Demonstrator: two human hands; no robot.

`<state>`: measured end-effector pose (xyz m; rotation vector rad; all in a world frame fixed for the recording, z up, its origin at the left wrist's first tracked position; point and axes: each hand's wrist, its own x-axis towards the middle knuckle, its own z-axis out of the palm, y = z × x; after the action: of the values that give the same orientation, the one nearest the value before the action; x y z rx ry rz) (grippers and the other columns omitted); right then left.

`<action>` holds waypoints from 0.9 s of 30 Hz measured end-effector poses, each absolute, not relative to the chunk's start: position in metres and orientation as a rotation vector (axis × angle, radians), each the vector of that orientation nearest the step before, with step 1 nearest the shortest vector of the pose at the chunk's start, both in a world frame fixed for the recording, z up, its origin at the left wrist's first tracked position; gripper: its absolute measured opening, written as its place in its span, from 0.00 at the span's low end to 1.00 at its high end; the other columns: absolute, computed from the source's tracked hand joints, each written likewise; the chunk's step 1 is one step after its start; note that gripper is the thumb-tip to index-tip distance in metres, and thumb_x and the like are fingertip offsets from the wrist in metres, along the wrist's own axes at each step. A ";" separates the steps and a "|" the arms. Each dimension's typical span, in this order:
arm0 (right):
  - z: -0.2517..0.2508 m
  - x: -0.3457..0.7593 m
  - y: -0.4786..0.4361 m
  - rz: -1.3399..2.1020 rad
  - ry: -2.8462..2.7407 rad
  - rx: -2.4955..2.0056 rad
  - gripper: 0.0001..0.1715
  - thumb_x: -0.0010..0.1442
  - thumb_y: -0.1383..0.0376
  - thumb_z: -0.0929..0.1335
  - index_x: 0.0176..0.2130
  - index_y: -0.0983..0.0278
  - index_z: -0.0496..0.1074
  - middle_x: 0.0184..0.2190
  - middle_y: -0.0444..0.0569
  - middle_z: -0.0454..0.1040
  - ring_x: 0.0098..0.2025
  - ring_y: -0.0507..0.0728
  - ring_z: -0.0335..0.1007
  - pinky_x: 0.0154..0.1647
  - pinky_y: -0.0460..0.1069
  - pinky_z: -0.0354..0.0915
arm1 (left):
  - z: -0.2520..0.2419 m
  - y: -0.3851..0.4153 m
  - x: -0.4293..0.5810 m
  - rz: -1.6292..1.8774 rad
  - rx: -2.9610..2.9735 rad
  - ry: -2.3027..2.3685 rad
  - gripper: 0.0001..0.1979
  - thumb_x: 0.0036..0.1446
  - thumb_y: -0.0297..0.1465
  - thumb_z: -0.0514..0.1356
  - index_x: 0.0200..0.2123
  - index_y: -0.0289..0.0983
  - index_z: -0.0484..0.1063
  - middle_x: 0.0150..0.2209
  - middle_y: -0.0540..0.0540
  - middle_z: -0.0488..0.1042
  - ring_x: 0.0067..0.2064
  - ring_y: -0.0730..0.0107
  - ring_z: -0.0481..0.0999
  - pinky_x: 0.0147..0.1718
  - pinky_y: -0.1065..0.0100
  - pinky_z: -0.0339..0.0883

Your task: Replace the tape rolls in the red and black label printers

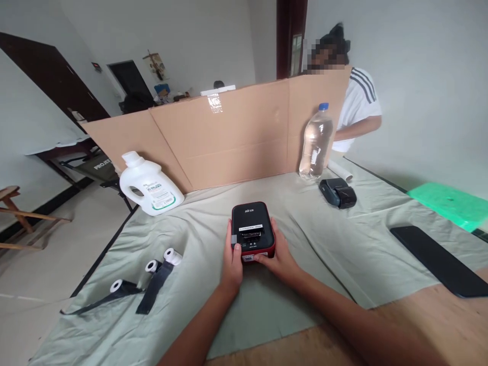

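- Pale green tablecloth (202, 229) spreads across the lower frame.
- Compact black-and-red printer (249, 214), centre of frame, clasped between left hand (231, 265) and right hand (282, 260).
- Rolls with black strips (155, 287), lower left.

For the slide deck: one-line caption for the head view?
Left hand and right hand clasp a black-and-red device between them, three small rolls to the left, a cardboard panel behind.

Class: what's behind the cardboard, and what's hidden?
Behind the cardboard, a person in white shows at right, and clutter above it, left of middle. Anything low directly behind is covered.
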<state>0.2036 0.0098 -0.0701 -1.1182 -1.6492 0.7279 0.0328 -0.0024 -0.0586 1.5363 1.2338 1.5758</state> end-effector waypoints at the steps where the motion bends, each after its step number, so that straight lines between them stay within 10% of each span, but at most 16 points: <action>1: -0.071 0.204 0.009 0.720 -1.661 -1.127 0.69 0.51 0.43 0.75 0.75 0.56 0.37 0.72 0.60 0.54 0.70 0.76 0.54 0.68 0.73 0.52 | -0.059 -0.002 0.033 1.576 1.535 1.225 0.32 0.71 0.46 0.47 0.73 0.43 0.48 0.74 0.47 0.48 0.75 0.60 0.47 0.73 0.58 0.44; 16: -0.069 0.206 0.007 0.825 -1.622 -1.041 0.63 0.55 0.52 0.76 0.74 0.54 0.39 0.74 0.55 0.47 0.74 0.67 0.46 0.73 0.67 0.48 | -0.060 -0.010 0.021 1.738 1.589 1.185 0.07 0.69 0.36 0.56 0.44 0.39 0.69 0.66 0.36 0.66 0.68 0.54 0.65 0.63 0.50 0.62; 27: -0.051 0.206 0.008 0.777 -1.654 -1.082 0.62 0.51 0.51 0.77 0.72 0.56 0.47 0.73 0.56 0.48 0.73 0.69 0.47 0.72 0.67 0.48 | -0.043 0.012 0.017 1.724 1.628 1.230 0.20 0.65 0.45 0.57 0.26 0.39 0.58 0.61 0.39 0.69 0.60 0.56 0.71 0.60 0.50 0.65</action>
<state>0.2063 0.0078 -0.0508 -1.0819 -1.6541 0.7771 0.0166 0.0122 -0.0429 1.6276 1.2301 1.7243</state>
